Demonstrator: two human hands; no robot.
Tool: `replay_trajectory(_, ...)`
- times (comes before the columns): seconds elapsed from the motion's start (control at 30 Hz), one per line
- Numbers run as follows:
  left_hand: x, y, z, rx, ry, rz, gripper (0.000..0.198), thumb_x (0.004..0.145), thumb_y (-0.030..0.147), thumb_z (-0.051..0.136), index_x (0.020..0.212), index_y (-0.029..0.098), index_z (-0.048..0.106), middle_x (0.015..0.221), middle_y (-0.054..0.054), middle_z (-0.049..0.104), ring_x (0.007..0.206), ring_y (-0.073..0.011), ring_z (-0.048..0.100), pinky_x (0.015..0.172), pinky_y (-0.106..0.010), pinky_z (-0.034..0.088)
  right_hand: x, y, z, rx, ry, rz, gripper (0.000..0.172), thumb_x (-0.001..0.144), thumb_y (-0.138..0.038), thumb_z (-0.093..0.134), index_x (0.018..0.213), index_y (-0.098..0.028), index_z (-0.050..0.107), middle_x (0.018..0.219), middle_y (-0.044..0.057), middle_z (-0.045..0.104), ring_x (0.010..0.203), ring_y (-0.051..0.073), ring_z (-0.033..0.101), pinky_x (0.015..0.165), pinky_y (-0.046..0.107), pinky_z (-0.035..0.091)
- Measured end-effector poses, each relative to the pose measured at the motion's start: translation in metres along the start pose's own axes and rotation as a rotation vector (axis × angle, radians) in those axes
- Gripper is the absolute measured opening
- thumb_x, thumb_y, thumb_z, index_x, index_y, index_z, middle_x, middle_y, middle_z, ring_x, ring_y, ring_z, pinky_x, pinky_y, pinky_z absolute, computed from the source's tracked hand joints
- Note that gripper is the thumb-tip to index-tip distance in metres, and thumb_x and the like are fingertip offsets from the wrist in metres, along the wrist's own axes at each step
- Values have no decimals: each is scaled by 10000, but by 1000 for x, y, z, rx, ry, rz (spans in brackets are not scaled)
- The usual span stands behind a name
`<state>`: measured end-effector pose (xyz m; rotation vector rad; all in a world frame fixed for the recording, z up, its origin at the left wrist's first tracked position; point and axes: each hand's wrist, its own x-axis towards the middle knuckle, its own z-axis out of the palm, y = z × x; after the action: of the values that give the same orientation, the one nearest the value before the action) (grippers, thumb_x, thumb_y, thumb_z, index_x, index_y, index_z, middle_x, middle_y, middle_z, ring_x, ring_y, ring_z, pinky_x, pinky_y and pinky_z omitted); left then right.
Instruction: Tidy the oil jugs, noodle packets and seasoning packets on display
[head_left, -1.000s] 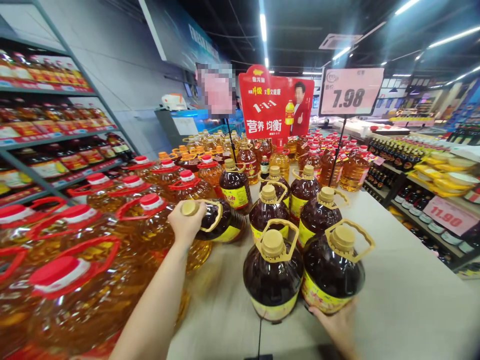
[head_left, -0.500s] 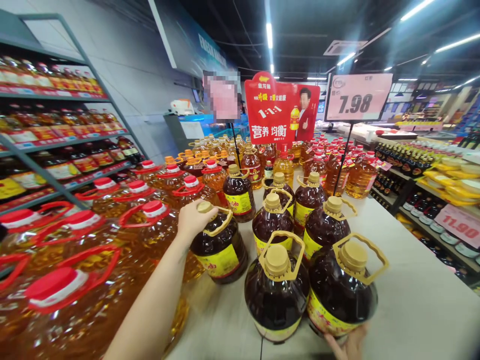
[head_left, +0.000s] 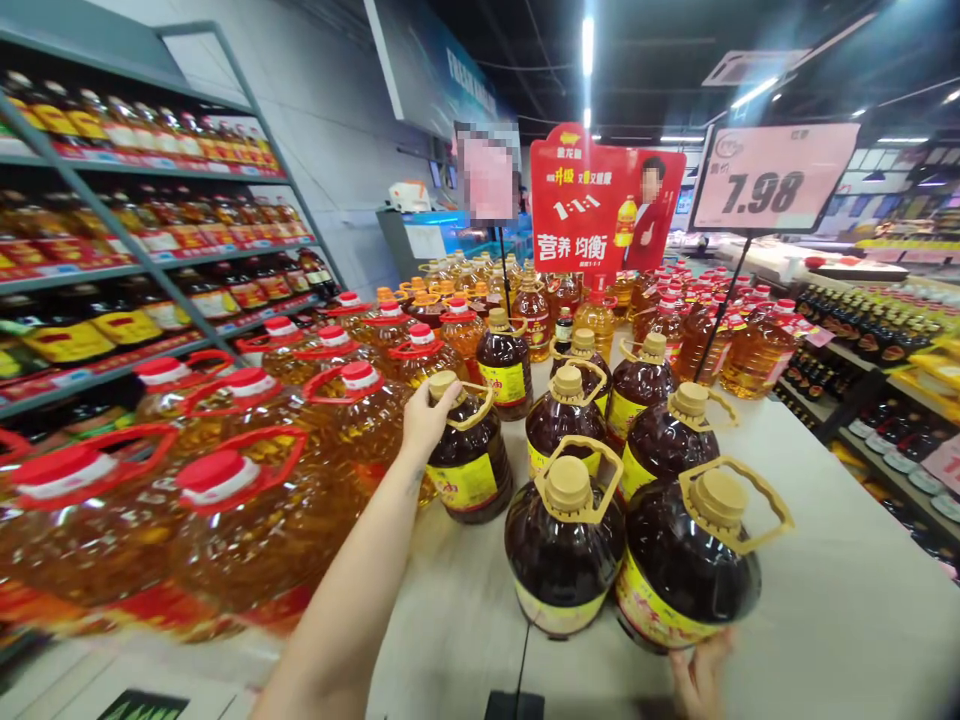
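Note:
Large round bottles of dark cooking oil with tan caps, tan loop handles and yellow labels stand on a pale wooden table. My left hand (head_left: 430, 412) reaches out and is closed over the cap of the oil bottle on the left (head_left: 472, 470), which stands upright. At the lower right, my right hand (head_left: 703, 672) grips the bottom edge of the nearest right oil bottle (head_left: 686, 570); some of its fingers are hidden by the bottle. Another oil bottle (head_left: 564, 560) stands between them, close against the right one. Several more dark bottles are lined up behind.
Red-capped bottles of golden oil (head_left: 255, 520) crowd the left side. Behind stand a red advertising sign (head_left: 607, 200) and a price sign (head_left: 776, 180) on a thin pole. Shelves of bottles (head_left: 150, 240) rise at the left; another display (head_left: 885, 390) is at the right.
The view has turned left and slightly down, so the bottles and signs appear further right. Both hands stay on the same bottles, with no clear shift of those bottles on the table.

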<state>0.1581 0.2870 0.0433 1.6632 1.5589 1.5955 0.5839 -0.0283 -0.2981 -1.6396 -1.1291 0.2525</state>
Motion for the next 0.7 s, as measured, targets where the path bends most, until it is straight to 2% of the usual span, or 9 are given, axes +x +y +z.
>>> replay_trajectory(0.1, -17, -4, -5, 58, 1, 27, 601, 811, 624, 651, 1227, 192, 618, 1179, -97, 702, 1085, -275, 643, 981, -386, 458, 4, -17, -7, 14, 3, -105, 979, 760, -509, 611, 1508, -682, 5, 1653, -260, -90, 1528, 438, 34, 1220, 623, 47)
replay_trajectory(0.23, -6, 0, -9, 106, -46, -39, 640, 704, 628, 749, 1148, 176, 658, 1140, -103, 713, 1045, -297, 657, 925, -386, 487, 20, -63, -22, -45, -36, -175, 1013, 795, -500, 600, 1538, -613, -80, 1650, -240, -160, 1536, 343, -110, 1218, 567, 15)
replay_trajectory(0.33, 8, 14, -4, 135, -68, -98, 599, 629, 608, 825, 1000, 153, 706, 1041, -129, 728, 989, -334, 669, 926, -443, 500, 32, -100, -29, -15, -14, -180, 1126, 754, -507, 671, 1544, -583, -127, 1659, -189, -189, 1543, 343, -68, 1223, 556, 35)
replay_trajectory(0.4, -3, 26, 3, 147, 9, -85, 575, 709, 592, 784, 1067, 150, 694, 1144, -155, 700, 1087, -347, 638, 1013, -485, 465, 39, -118, -32, 42, 29, -167, 1225, 695, -516, 736, 1549, -567, -140, 1678, -143, -156, 1547, 353, -2, 1231, 550, 54)
replay_trajectory(0.43, -18, 32, 7, 146, 78, -59, 571, 785, 582, 727, 1162, 158, 664, 1277, -163, 645, 1197, -343, 587, 1081, -494, 421, 44, -123, -35, 74, 50, -178, 1239, 672, -529, 752, 1549, -575, -121, 1687, -132, -117, 1549, 350, 13, 1233, 559, 67)
replay_trajectory(0.5, -64, 39, 14, 105, 258, 141, 570, 924, 518, 589, 1370, 165, 545, 1469, -168, 500, 1399, -312, 424, 1207, -486, 288, 60, -126, -43, 162, 121, -232, 1146, 682, -597, 723, 1548, -604, -27, 1699, -114, -3, 1550, 357, 66, 1221, 624, 106)
replay_trajectory(0.6, -159, 31, 22, -39, 221, 305, 513, 999, 416, 484, 1482, 244, 452, 1521, -122, 458, 1416, -269, 425, 1216, -460, 303, 116, -125, -63, 320, 310, -231, 880, 829, -653, 572, 1569, -540, 109, 1698, -19, 120, 1530, 374, 218, 1178, 719, 187)
replay_trajectory(0.63, -192, 21, 24, -42, 187, 318, 470, 1008, 404, 454, 1456, 270, 489, 1497, -104, 489, 1412, -274, 433, 1218, -471, 299, 144, -127, -70, 337, 368, -174, 842, 870, -638, 547, 1584, -483, 129, 1697, 26, 121, 1523, 369, 249, 1175, 714, 210)
replay_trajectory(0.7, -254, -5, 29, -69, 38, 316, 478, 1022, 462, 355, 1442, 299, 511, 1485, -90, 509, 1404, -293, 454, 1198, -484, 341, 205, -135, -79, 300, 363, 0, 828, 899, -598, 563, 1598, -357, 189, 1687, 107, 143, 1529, 342, 247, 1205, 648, 220)
